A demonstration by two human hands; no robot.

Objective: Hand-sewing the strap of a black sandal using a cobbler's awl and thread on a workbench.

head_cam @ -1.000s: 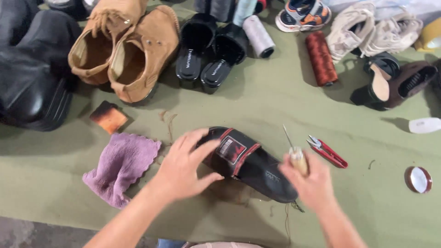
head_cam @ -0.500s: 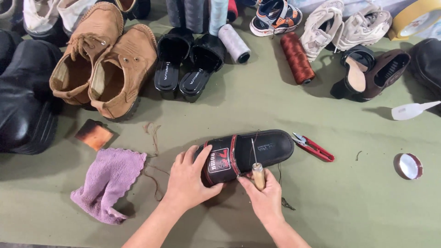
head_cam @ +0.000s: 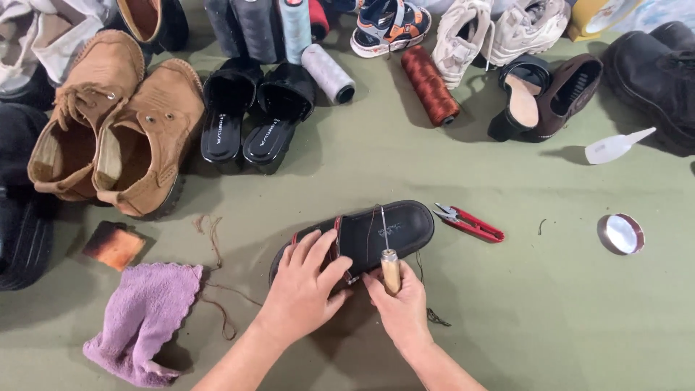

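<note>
At the left edge lie black boots point(head_cam: 22, 217), then a pair of tan shoes point(head_cam: 116, 137), a brown sanding block point(head_cam: 114, 245) and a purple cloth point(head_cam: 145, 322) on the green mat point(head_cam: 521, 318). Behind, a pair of black slippers point(head_cam: 250, 116) and thread spools point(head_cam: 329, 72) stand near the rust-coloured spool point(head_cam: 431, 85).

Since half a second ago the black sandal point(head_cam: 384, 228) has turned: its strap end now sits under the left hand and its insole faces up, heel toward the right. The awl point(head_cam: 389, 264) has risen from lying low against the side to standing nearly upright, its needle over the insole edge. That reads as a fresh stitch being lined up at the rim.

The left hand point(head_cam: 304, 289) presses flat on the strap, fingers spread and curled over it, pinning the sandal. The right hand point(head_cam: 402, 308) is clenched round the awl's wooden handle, just beside the sandal's near edge; thread trails down by it.

To the right lie red snips point(head_cam: 470, 223), a brown heeled shoe point(head_cam: 550, 94), a white nozzle point(head_cam: 615, 147) and a round tin lid point(head_cam: 620, 233).
</note>
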